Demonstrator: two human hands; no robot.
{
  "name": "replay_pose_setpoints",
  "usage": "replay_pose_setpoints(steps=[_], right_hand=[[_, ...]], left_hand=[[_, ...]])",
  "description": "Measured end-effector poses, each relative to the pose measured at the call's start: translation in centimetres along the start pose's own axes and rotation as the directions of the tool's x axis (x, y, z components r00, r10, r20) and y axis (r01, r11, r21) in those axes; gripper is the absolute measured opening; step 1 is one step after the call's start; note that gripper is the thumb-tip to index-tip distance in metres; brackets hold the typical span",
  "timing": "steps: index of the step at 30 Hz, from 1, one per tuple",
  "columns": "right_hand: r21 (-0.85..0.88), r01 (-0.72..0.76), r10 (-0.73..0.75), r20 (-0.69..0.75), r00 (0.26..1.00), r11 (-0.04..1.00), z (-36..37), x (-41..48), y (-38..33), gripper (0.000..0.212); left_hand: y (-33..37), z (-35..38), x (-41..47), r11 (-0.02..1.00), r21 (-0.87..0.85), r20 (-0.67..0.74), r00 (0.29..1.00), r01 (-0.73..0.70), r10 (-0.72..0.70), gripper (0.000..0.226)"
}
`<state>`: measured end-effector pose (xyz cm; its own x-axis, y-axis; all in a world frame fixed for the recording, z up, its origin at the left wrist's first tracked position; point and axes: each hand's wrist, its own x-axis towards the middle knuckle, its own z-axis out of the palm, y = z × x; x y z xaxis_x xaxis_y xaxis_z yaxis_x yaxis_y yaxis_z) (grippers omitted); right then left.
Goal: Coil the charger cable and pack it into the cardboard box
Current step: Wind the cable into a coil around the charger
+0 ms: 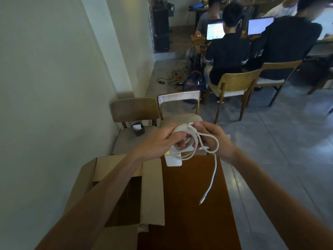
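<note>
Cable coil upright, tail down.

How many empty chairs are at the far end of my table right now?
2. One dark-backed chair on the left holds a small dark box on its seat; a lighter open-backed chair stands right beside it. The hands may hide more.

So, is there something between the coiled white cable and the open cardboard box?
Nothing visible blocks it. The coiled white cable, held in both hands, is above the brown table; the open cardboard box is below-left, flaps folded outward.
</note>
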<state>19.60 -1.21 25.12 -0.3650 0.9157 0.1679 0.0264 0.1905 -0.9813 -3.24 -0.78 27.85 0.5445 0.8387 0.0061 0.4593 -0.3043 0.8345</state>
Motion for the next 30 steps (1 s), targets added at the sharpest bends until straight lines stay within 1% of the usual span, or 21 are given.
replay_pose_setpoints(steps=[3,5,8,11,13,15,18,19,20,21,22,23,24,25,27,29,30], right_hand=[[0.017,0.002,0.0,-0.075,0.997,1.0,0.3,0.2,0.5,0.037],[0.056,-0.062,0.069,-0.139,0.988,0.996,0.1,0.4,1.0,0.039],[0.063,-0.164,0.175,-0.249,0.953,0.984,-0.1,0.4,2.4,0.035],[-0.033,-0.256,0.223,-0.394,0.892,0.966,-0.1,0.8,4.2,0.03],[-0.103,-0.34,0.256,-0.467,0.846,0.935,-0.2,1.0,5.3,0.025],[-0.151,-0.421,0.304,-0.483,0.821,0.894,0.0,1.1,6.2,0.027],[-0.238,-0.536,0.38,-0.483,0.789,0.81,0.5,0.9,7.2,0.037],[-0.235,-0.57,0.422,-0.468,0.777,0.787,0.5,0.8,7.4,0.039],[-0.2,-0.596,0.483,-0.417,0.77,0.777,0.5,0.6,7.6,0.039],[-0.163,-0.611,0.539,-0.333,0.774,0.775,0.5,0.4,7.5,0.037],[-0.146,-0.599,0.562,-0.231,0.794,0.787,0.5,0.2,7.3,0.034],[-0.157,-0.557,0.54,-0.14,0.83,0.816,0.7,0.0,7.0,0.03],[-0.174,-0.49,0.484,-0.078,0.872,0.854,1.0,-0.2,6.4,0.027],[-0.192,-0.414,0.415,-0.033,0.909,0.89,1.2,-0.3,5.7,0.028],[-0.215,-0.287,0.294,-0.001,0.956,0.933,2.0,-0.3,4.2,0.037],[-0.181,-0.209,0.207,-0.029,0.978,0.961,2.4,-0.3,3.1,0.035],[-0.136,-0.18,0.174,-0.056,0.983,0.974,2.3,-0.3,2.8,0.033]], left_hand=[[0.0,0.1,0.1,1.0,0.023,-0.008,1.0,-0.015,0.015,0.044],[-0.1,0.1,0.2,0.998,0.056,-0.032,0.999,-0.029,0.031,0.044],[-0.1,0.1,0.2,1.0,0.015,-0.052,0.998,-0.02,0.02,0.04],[0.1,0.0,0.0,1.0,-0.024,-0.034,0.999,0.01,-0.011,0.04],[0.0,0.1,-0.1,0.999,-0.039,-0.02,0.999,0.037,-0.037,0.038],[-0.1,0.3,-0.2,0.997,-0.043,-0.032,0.998,0.058,-0.06,0.038],[-0.1,0.6,-0.4,0.997,-0.046,-0.05,0.996,0.067,-0.069,0.044],[-0.1,0.7,-0.4,0.996,-0.048,-0.049,0.996,0.07,-0.073,0.047],[-0.2,0.8,-0.5,0.996,-0.047,-0.048,0.996,0.077,-0.079,0.048],[-0.3,0.8,-0.6,0.996,-0.042,-0.05,0.995,0.084,-0.086,0.048],[-0.3,0.8,-0.7,0.996,-0.034,-0.054,0.995,0.087,-0.089,0.046],[-0.4,0.8,-0.7,0.996,-0.028,-0.058,0.995,0.085,-0.087,0.042],[-0.4,0.7,-0.7,0.997,-0.024,-0.061,0.995,0.078,-0.08,0.038],[-0.3,0.7,-0.7,0.997,-0.016,-0.065,0.995,0.07,-0.071,0.035],[-0.3,0.8,-0.6,0.998,0.013,-0.072,0.996,0.061,-0.06,0.031],[-0.5,1.0,-0.3,0.997,0.054,-0.092,0.994,0.063,-0.058,0.025],[-0.6,1.0,-0.2,0.995,0.069,-0.105,0.993,0.067,-0.06,0.023]])
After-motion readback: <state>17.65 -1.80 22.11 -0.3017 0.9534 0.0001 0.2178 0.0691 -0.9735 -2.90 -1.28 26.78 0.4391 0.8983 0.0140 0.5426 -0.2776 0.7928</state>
